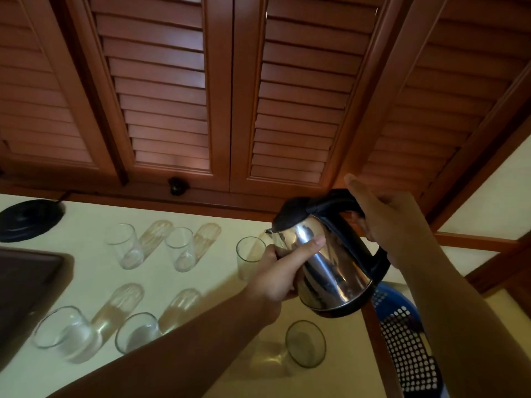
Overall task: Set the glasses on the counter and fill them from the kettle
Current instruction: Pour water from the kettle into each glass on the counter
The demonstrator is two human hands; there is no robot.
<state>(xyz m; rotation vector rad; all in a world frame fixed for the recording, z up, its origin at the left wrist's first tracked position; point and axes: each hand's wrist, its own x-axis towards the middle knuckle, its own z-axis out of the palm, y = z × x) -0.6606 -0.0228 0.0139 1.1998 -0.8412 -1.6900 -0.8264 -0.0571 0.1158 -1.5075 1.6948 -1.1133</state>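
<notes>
Six glasses stand on your pale desk (201,282) in two rows of three; louvered wooden doors (218,90) behind; dark tray (26,282) at left edge; black kettle base (27,219) back left, well apart from the action; blue perforated basket (402,334) off the right edge.

Steel kettle (324,259) is up in the air over the right end, tipped with spout pointing left and down; your right hand (393,228) has its fingers (365,225) wrapped shut on the black handle, thumb raised; your left hand (278,271) has its fingers closed against the steel body, thumb across the front, steadying.

Target looks like the back-right glass (248,254); it sits just left of and below the spout, partly hidden by your left hand; upright, mouth up. Front-right glass (306,343) lies below the kettle's base. No stream visible; water levels too hard to read.

Likely next: tilt further along the spout axis, leftward.
</notes>
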